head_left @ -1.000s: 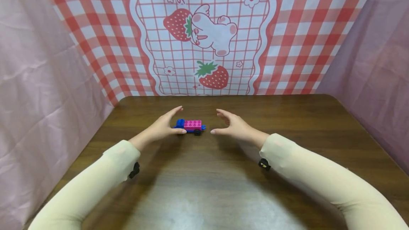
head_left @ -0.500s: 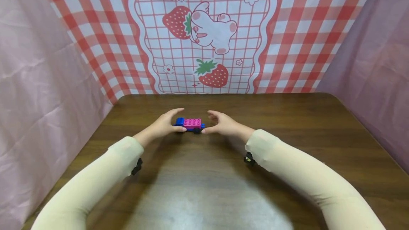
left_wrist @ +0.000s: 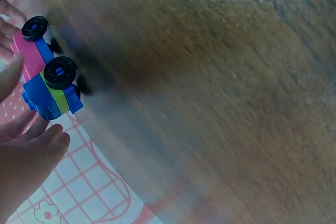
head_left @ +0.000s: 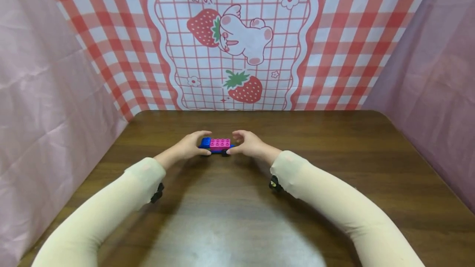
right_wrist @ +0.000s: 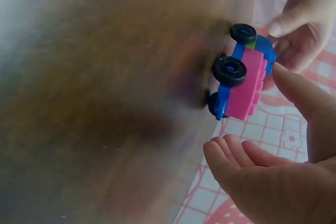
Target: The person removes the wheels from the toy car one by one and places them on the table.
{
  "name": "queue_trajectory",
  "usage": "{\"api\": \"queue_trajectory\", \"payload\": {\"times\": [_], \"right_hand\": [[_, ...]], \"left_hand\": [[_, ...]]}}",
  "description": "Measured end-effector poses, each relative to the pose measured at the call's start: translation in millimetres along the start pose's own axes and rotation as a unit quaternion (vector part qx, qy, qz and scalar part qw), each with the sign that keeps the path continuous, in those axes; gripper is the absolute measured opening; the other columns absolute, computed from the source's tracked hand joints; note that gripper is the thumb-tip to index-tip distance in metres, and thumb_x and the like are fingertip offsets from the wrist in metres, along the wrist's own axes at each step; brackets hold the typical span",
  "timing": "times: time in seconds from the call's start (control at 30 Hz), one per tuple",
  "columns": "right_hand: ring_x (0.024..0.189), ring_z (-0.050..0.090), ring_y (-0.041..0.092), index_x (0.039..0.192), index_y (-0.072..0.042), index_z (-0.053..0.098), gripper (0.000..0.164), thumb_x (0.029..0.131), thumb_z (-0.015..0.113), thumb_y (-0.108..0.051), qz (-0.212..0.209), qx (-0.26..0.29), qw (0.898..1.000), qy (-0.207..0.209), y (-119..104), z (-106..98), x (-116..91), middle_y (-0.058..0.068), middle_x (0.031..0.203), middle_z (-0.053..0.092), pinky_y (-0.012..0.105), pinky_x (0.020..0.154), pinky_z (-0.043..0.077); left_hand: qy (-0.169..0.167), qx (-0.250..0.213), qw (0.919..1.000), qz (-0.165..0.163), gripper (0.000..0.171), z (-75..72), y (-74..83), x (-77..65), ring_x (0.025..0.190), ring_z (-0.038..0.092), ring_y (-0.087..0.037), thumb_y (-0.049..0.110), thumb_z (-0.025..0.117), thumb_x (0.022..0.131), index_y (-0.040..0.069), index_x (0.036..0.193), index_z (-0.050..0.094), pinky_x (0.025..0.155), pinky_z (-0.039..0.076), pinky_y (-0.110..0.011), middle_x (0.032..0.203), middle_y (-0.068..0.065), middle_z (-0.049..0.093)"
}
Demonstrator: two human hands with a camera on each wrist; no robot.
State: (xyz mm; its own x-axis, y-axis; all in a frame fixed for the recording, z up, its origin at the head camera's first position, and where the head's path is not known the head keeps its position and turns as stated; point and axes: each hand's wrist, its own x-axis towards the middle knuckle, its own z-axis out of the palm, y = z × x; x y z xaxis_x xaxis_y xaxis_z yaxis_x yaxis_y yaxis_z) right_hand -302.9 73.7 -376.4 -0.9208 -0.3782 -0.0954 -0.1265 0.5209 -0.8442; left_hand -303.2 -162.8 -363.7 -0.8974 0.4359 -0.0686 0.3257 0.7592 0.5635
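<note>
Fingers (right_wrist: 218, 161) apart, our left hand (head_left: 185, 147) and right hand (head_left: 250, 144) bracketed the toy truck (head_left: 220, 143) near mid-frame, apparently so we covered both ends.

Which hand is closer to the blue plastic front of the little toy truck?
The left hand. It curves around the blue plastic front; the right hand is farther off, by the back end of the pink studded plastic block.

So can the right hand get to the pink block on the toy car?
Most likely yes: the right hand is spread at the back of the toy car, with nothing seemingly between it and the pink block. The left hand is opposite.
</note>
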Motion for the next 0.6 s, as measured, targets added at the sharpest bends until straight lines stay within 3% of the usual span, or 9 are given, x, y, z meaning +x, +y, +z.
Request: {"api": "queue_trajectory", "payload": {"times": [0.23, 0.6], "right_hand": [[0.125, 0.051, 0.031, 0.140, -0.001, 0.046, 0.072, 0.079, 0.080, -0.017, 0.004, 0.005, 1.000, 0.018, -2, 1, 7, 0.018, 0.133, 0.056, 0.041, 0.106, 0.042], [0.111, 0.061, 0.027, 0.127, 0.002, 0.058, 0.052, 0.081, 0.077, -0.010, 0.038, 0.021, 0.998, 0.048, 2, 17, 21, 0.018, 0.118, 0.066, 0.034, 0.095, 0.050]], "left_hand": [[0.007, 0.014, 0.9999, 0.002, 0.065, 0.9, -0.8, 2.2, 0.138, 0.036, -0.040, 0.016, 0.073, 0.087, 0.000, 0.143, 0.042, 0.115, 0.028, -0.052, 0.146, -0.024, 0.043], [0.030, 0.022, 0.9993, -0.001, 0.052, 8.2, -6.6, 9.2, 0.123, 0.053, -0.036, 0.018, 0.071, 0.089, 0.000, 0.134, 0.053, 0.105, 0.041, -0.048, 0.134, -0.024, 0.055]]}}
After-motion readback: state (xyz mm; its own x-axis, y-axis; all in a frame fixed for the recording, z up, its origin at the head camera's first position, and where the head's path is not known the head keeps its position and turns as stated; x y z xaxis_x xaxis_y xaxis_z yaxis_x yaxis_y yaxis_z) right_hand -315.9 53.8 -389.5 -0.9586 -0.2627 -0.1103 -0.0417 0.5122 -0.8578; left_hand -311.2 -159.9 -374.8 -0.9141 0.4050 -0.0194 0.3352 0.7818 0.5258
